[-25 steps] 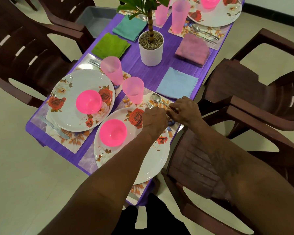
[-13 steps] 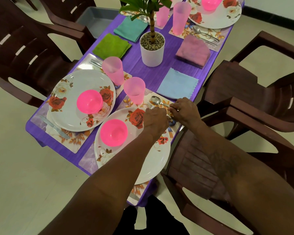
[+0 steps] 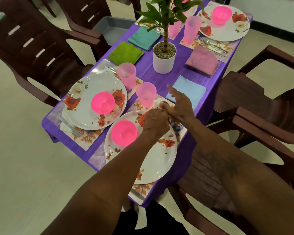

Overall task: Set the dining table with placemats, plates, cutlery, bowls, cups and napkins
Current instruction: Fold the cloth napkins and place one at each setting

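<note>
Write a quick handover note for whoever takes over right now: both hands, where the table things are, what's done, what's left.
Left hand: curled at the far rim of the near plate; what it holds is hidden.
Right hand: just beyond it, fingers spread, nothing visibly gripped.
Done: near plate has its pink bowl, cup and blue napkin. Left plate and far plate are likewise dressed. Green napkin, teal napkin and mauve napkin lie mid-table.
Left: the near cutlery, under the hands, likely needs straightening; check the fourth place, mostly hidden behind the potted plant.
</note>
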### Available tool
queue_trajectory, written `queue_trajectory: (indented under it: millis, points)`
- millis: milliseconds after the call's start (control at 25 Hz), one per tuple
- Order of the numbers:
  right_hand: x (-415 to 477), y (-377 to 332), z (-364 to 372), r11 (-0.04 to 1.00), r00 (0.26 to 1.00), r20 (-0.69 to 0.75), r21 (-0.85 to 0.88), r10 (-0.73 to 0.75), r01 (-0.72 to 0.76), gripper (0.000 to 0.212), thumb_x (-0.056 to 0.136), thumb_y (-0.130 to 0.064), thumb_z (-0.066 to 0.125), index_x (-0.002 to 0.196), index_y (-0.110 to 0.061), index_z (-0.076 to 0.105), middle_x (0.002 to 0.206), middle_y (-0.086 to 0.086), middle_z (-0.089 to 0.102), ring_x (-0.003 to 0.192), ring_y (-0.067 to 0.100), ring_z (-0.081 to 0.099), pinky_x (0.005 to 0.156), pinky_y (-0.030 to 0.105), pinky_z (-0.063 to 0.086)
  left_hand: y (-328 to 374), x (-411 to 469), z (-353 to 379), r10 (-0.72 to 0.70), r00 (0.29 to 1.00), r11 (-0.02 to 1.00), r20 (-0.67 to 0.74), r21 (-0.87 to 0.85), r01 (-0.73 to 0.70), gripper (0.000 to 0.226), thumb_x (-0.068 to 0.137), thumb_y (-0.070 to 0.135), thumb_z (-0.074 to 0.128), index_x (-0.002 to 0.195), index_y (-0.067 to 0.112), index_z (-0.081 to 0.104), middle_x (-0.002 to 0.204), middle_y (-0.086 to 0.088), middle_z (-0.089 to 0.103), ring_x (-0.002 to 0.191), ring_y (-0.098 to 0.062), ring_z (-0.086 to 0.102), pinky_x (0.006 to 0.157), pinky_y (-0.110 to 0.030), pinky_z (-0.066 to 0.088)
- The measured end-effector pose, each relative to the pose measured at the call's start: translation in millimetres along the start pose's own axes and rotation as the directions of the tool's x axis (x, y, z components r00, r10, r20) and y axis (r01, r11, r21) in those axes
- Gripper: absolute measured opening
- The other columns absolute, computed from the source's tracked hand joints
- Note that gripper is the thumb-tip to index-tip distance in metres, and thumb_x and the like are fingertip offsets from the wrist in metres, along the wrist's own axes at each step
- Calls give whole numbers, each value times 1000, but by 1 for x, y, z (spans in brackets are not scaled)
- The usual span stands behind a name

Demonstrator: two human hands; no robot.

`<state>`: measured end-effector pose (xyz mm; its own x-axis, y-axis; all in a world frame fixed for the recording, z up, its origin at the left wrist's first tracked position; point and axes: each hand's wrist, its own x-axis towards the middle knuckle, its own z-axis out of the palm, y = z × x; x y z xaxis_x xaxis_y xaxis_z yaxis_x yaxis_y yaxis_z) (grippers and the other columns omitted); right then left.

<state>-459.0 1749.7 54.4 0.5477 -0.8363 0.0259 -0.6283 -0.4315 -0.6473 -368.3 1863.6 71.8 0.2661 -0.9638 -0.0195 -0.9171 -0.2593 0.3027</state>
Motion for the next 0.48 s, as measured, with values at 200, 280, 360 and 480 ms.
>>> queue_trajectory:
  millis: [200, 280, 360, 480]
  points:
    - [20, -42, 22, 993, 980, 164, 23, -117, 115, 83, 83, -43, 81, 155, -29, 42, 159, 5, 45, 143, 30, 45, 114, 48, 39, -42, -11, -23, -103, 990, 995, -95, 5, 104, 16, 86, 26, 67, 92, 16, 78, 84, -5, 76, 74, -30, 71, 66, -35, 56]
    - [20, -50, 34, 993, 979, 167, 13, -116, 116, 64, 84, -39, 81, 141, -24, 56, 150, 9, 53, 131, 32, 54, 108, 47, 45, -53, -16, -34, -104, 989, 994, -109, 0, 105, 14, 82, 28, 73, 87, 15, 78, 78, -6, 75, 70, -30, 71, 63, -34, 56]
    - [22, -56, 41, 997, 992, 104, 11, -73, 73, 44, 83, -36, 82, 120, -19, 66, 135, 11, 61, 116, 32, 60, 98, 41, 50, -64, -18, -42, -143, 979, 990, -146, -15, 142, 14, 80, 23, 77, 81, 9, 78, 74, -10, 74, 67, -32, 70, 61, -35, 56]
    - [26, -58, 41, 999, 997, 74, -51, -4, 8, 39, 82, -37, 81, 111, -15, 67, 126, 12, 63, 111, 31, 60, 91, 35, 46, -81, -22, -47, -284, 951, 959, -119, -42, 281, 20, 91, 25, 66, 93, 10, 79, 89, -10, 76, 81, -31, 71, 70, -36, 55]
